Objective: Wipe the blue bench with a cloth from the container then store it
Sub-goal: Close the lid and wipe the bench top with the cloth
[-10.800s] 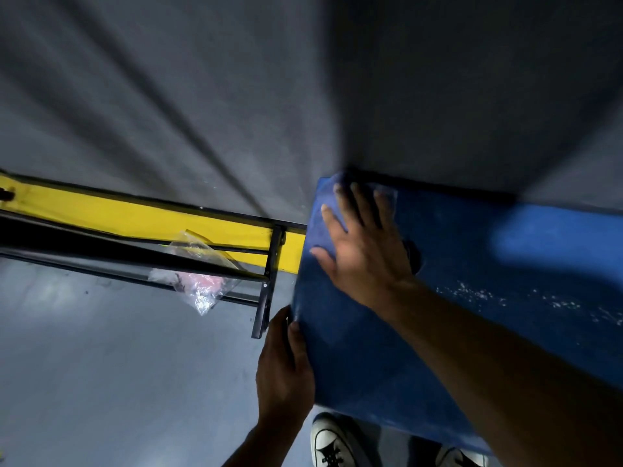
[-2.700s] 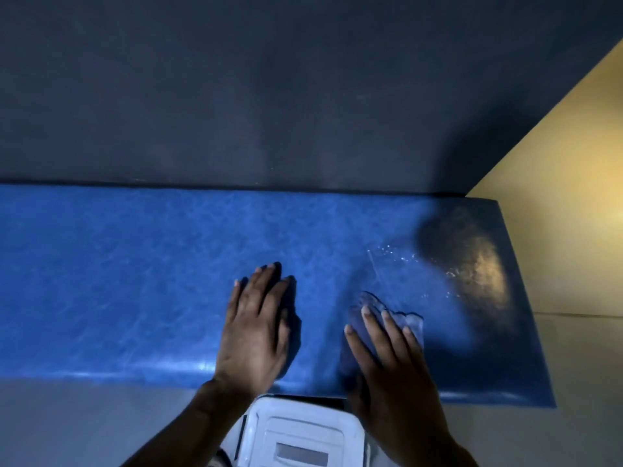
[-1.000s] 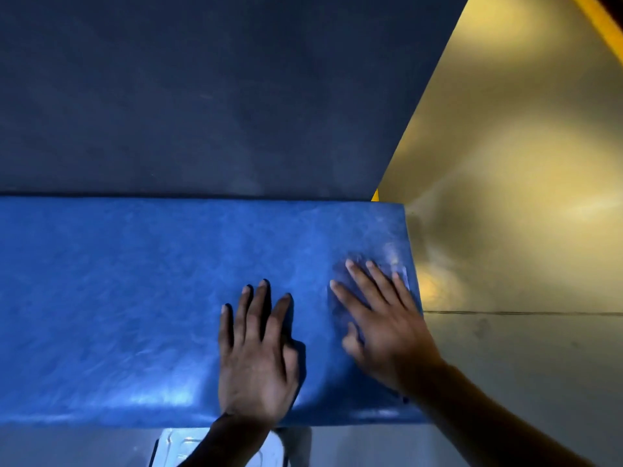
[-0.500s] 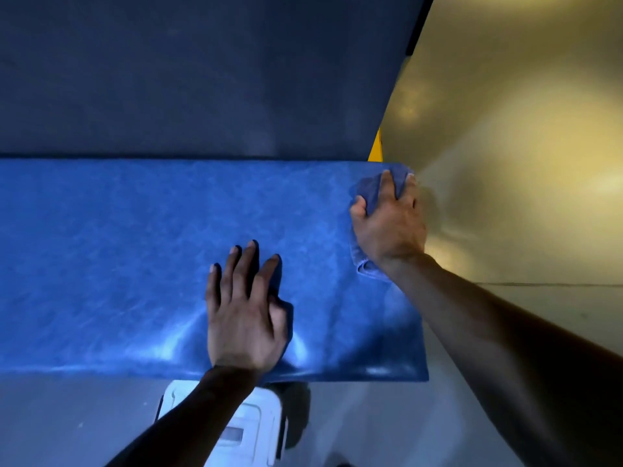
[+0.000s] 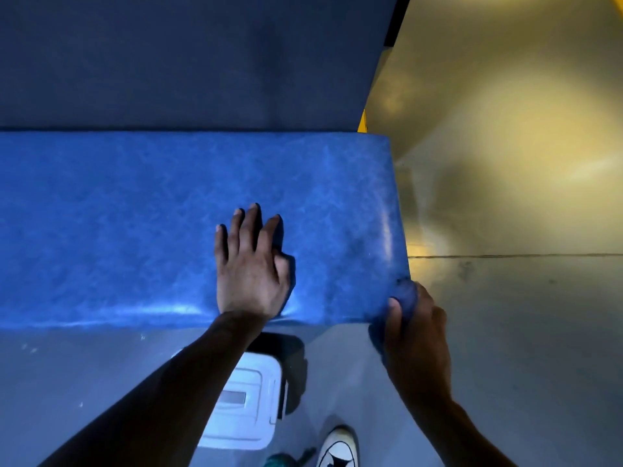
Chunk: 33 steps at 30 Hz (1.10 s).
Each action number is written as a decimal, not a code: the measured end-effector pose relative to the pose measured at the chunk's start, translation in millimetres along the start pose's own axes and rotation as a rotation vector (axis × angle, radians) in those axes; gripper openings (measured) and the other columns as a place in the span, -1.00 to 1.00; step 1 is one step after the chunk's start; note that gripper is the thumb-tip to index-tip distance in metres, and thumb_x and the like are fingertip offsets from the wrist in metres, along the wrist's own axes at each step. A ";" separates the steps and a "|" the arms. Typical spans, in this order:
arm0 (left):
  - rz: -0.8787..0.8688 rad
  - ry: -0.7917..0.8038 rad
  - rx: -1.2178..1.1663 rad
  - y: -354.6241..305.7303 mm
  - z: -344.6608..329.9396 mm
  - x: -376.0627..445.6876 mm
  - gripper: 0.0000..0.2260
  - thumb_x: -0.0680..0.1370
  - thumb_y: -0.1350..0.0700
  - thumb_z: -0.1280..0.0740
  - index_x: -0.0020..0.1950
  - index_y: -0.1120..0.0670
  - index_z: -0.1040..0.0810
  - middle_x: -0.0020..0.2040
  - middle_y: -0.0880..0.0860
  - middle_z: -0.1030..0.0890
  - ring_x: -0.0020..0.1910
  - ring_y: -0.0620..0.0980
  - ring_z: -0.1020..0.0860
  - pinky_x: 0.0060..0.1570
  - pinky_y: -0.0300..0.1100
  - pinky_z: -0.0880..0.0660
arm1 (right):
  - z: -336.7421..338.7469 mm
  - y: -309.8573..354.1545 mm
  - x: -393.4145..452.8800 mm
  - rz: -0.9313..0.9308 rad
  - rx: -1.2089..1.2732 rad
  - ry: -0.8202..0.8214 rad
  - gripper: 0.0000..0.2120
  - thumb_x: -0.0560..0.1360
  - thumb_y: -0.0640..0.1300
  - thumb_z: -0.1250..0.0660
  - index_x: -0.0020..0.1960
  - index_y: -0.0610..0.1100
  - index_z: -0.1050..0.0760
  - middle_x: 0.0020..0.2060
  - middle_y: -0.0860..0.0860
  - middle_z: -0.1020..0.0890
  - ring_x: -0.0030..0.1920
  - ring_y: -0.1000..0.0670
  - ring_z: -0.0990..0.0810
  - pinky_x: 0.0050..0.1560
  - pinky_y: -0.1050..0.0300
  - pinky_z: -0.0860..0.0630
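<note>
The blue padded bench (image 5: 118, 230) runs across the middle of the view and ends at the right. My left hand (image 5: 251, 264) lies flat on its top near the front edge, fingers spread, holding nothing. My right hand (image 5: 416, 328) is at the bench's front right corner, just off the edge, closed around a bunched blue cloth (image 5: 404, 298) that touches the corner. A white lidded container (image 5: 246, 406) stands on the floor under my left forearm, in front of the bench.
A dark grey wall (image 5: 185, 62) rises behind the bench. Yellow-lit floor (image 5: 505, 163) spreads to the right of the bench end. Grey floor lies in front. My white shoe (image 5: 338, 448) shows at the bottom, with a teal object (image 5: 278, 461) beside it.
My right hand has pulled the cloth from the bench's far right corner down along the end to the front right corner and bunched it. The left hand stays flat on the bench.
</note>
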<state>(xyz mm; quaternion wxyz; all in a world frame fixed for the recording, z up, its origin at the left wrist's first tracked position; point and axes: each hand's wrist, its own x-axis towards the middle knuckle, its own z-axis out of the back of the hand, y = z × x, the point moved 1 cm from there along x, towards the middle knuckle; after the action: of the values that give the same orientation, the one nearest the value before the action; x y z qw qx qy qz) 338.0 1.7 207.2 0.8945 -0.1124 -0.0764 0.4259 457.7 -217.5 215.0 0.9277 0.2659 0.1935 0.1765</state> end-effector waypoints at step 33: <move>0.993 0.520 -1.173 215.6 -41.2 -341.7 -0.68 0.70 0.23 -0.23 -0.19 0.13 -0.65 -0.43 0.28 -0.65 -0.53 0.28 -0.57 -0.46 -0.07 -0.50 | -282.4 20.1 -273.1 -0.411 0.295 0.589 -0.88 0.55 -0.28 -0.38 -0.09 -0.09 -0.53 -0.24 -0.13 -0.69 -0.26 0.17 -0.63 -0.25 0.33 -0.51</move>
<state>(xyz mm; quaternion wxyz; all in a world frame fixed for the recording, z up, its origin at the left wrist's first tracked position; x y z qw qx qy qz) -26.7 -138.3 96.2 0.3856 -0.6793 -0.0179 0.6241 89.6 -199.0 77.4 0.8002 0.2900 0.5243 0.0262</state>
